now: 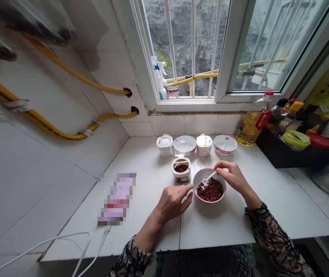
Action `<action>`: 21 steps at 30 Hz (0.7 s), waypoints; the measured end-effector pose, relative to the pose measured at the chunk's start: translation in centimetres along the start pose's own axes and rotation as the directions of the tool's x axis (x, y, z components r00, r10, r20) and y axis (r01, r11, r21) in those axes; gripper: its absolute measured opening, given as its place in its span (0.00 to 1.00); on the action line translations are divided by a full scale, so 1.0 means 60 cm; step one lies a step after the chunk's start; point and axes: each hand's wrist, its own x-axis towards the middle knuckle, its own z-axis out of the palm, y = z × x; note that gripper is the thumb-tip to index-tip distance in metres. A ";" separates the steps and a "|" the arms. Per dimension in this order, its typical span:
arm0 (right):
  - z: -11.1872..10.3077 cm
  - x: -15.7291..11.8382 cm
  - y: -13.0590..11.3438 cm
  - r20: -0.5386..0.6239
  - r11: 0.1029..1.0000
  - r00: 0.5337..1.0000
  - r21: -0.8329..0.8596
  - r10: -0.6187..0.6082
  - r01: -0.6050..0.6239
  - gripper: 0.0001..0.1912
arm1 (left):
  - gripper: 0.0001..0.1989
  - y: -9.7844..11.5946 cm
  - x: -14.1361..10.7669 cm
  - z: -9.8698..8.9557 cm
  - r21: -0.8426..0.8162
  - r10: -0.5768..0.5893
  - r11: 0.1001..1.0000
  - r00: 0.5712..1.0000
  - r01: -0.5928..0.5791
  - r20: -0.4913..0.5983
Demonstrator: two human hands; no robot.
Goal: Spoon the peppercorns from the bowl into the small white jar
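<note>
A white bowl with a pink outer rim stands on the counter, holding dark red dried grains that look like Sichuan peppercorns. Pinched in my right hand is a small white spoon, its head tilted down into the bowl over the grains. My left hand is at the bowl's left side, index finger stretched to the rim and thumb apart. Just behind it sits a seasoning jar with its clear lid raised and similar red grains inside.
Along the back stand two white-lidded seasoning jars and two bowls. An oil bottle and a black bottle rack are at right. On the left lies a blurred purple phone-like object with a white cable.
</note>
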 end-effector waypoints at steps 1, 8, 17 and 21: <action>0.000 0.000 0.000 -0.007 1.000 1.000 0.001 0.004 -0.004 0.10 | 0.09 -0.003 -0.001 0.001 0.026 -0.005 1.000 1.000 0.005 0.005; 0.002 0.000 -0.003 -0.034 0.999 0.999 0.051 0.008 -0.006 0.10 | 0.19 -0.014 0.007 0.012 0.061 -0.083 0.995 0.996 0.083 0.007; 0.004 -0.001 -0.004 -0.039 0.997 0.999 0.068 0.032 -0.029 0.10 | 0.28 -0.019 0.014 0.029 0.279 -0.465 0.860 0.881 0.427 0.088; 0.003 0.000 0.002 -0.054 0.999 0.998 0.048 0.028 -0.025 0.10 | 0.28 -0.016 0.008 0.019 0.218 -0.473 0.859 0.881 0.463 -0.003</action>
